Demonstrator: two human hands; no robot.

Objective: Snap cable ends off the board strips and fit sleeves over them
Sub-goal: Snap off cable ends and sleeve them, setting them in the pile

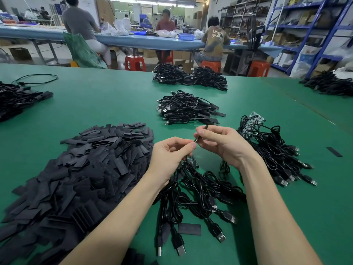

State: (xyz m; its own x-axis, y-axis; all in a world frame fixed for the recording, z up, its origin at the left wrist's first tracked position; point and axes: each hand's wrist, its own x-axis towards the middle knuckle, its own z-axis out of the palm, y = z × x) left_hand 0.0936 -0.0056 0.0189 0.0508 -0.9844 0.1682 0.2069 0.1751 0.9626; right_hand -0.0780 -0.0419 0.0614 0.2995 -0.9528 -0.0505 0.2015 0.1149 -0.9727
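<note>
My left hand (172, 153) pinches the end of a board strip (189, 159) whose black USB cables (194, 190) hang down onto the green table (107, 100). My right hand (223, 142) pinches a small dark cable end (201, 133) just above and to the right of the left fingertips. A big pile of flat black sleeves (86, 169) lies to the left. A second bundle of cables on board strips (267, 146) lies to the right. One loose sleeve (189, 229) lies between my forearms.
A pile of sleeved cables (187, 109) sits behind my hands, with more cable heaps at the back (189, 76), far left (17, 100) and far right (328, 85). A stray sleeve (334, 152) lies at right. People work at a blue bench (145, 40) beyond.
</note>
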